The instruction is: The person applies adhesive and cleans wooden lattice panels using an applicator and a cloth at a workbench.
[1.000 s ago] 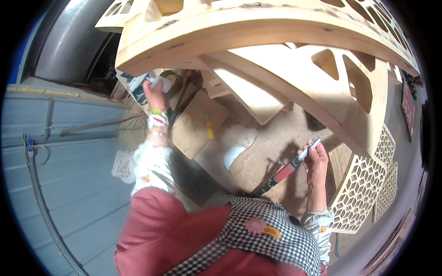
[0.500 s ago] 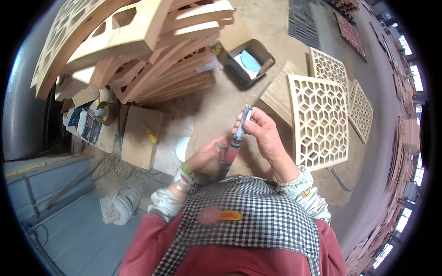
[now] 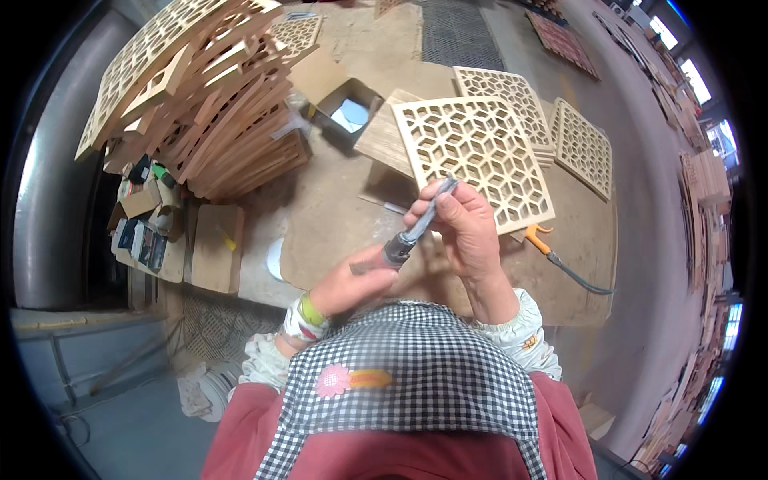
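Observation:
A slim hand-held power tool, with a red-and-black body and a narrow grey bar that looks wrapped in abrasive strip, points up and to the right in front of my apron. My left hand is closed round its body, just below the black collar. Up by the tip, my right hand pinches the grey bar between thumb and fingers. Beyond my right hand lies a pale wooden lattice panel, partly overlapped by the fingers.
Cut wooden lattice pieces are stacked high at left. An open box stands behind. More panels lie at right, near an orange-handled blow gun on a hose. A yellow-handled knife rests on a brown board.
The view has shifted, with the lattice panel now just beyond my right hand. My left hand has come further round the tool's body, and the tool leans more to the right.

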### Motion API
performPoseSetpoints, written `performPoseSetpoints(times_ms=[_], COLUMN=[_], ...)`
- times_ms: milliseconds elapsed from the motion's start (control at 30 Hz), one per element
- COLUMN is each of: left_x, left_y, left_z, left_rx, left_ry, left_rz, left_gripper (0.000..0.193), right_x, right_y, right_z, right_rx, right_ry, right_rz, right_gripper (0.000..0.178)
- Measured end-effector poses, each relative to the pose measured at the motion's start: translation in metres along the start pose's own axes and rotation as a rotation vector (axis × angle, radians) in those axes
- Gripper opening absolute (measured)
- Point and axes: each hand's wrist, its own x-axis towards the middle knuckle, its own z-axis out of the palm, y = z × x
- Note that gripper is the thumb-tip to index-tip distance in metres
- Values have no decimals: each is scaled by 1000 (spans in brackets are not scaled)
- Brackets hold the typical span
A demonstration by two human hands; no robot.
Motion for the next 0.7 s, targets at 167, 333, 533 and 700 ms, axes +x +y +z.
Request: performPoseSetpoints(times_ms=[167,333,533,700], left_x=[0,9,6,3], left_y=[-15,-30,-28,-34], left_z=[32,80,117,144], left_rx=[-460,-516,-446,-344], left_ry=[-394,-392,-456,-433], left_rz=[38,-49,-136,-119], left_gripper=[76,84,86,66], right_x=[-39,-74,-114,-134], right_y=[-33,-46,-57,-70], right_z=[-19,-41,-71,-88], right_rx=[187,216,325,300], right_ry=[-34,15,-35,-89], right_rz=[-73,-78,-64,-49], right_gripper=[25,31,44,36])
